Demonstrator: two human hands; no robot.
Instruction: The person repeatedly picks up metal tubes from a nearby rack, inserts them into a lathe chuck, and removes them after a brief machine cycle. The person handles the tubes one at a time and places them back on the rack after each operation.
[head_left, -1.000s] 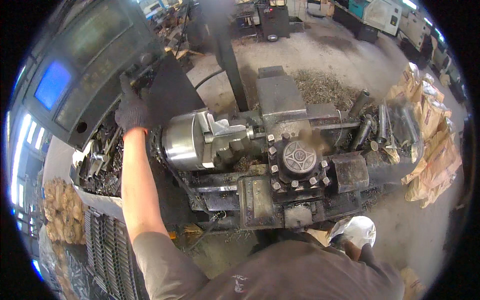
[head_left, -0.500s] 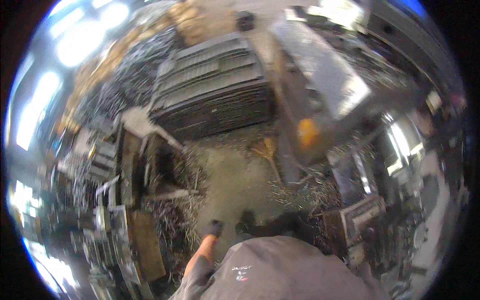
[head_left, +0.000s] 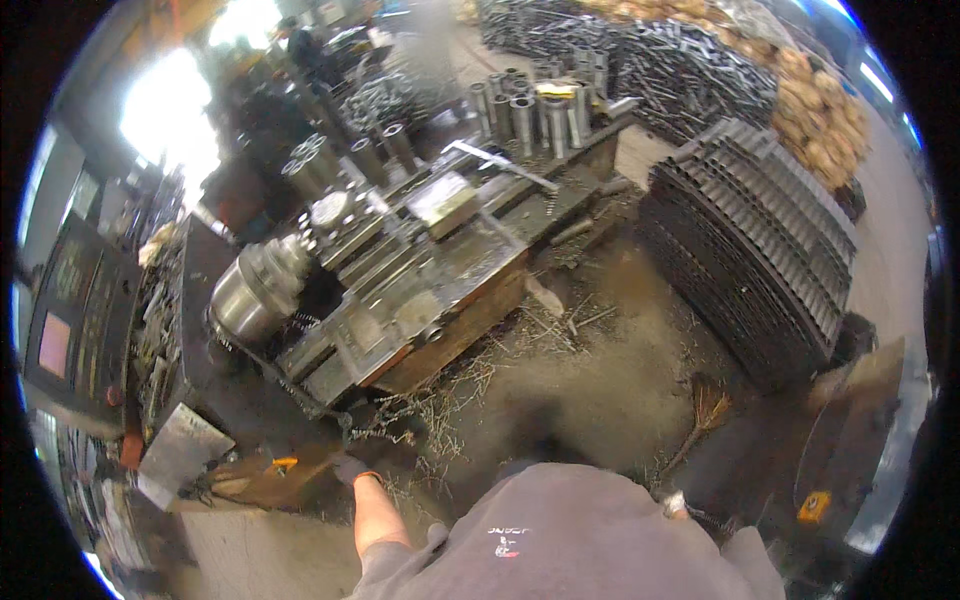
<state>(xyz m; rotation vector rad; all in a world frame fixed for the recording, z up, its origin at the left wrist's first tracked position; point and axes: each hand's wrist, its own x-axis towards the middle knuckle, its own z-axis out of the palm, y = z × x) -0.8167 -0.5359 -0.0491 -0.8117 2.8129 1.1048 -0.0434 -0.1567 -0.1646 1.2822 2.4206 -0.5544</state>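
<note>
Between machines on a metal workshop floor, a worker's gloved left hand [head_left: 352, 468] hangs low, apart from coiled tubing [head_left: 378, 432] at the foot of a lathe [head_left: 420, 315]. How far its dark, blurred fingers are spread cannot be told; nothing is seen in them. The right hand [head_left: 679, 513] barely shows past the shirt's edge, beside a small pale, shiny object [head_left: 673, 500]; whether it grips that cannot be told either. The lathe stands ahead to the left, its round chuck [head_left: 248, 292] nearest the control panel [head_left: 55, 343]. Upright metal tubes [head_left: 523, 125] crowd its far end, near a silver caliper [head_left: 505, 165].

The view has just swung around: 1 second earlier, the left hand was reaching up to a blue-screened panel. Now it touches no controls, suggesting a pause in handling. A tall stack of tubes [head_left: 760, 235], centered 0.5 seconds ago, now stands at right, beyond a broom [head_left: 697, 425].
</note>
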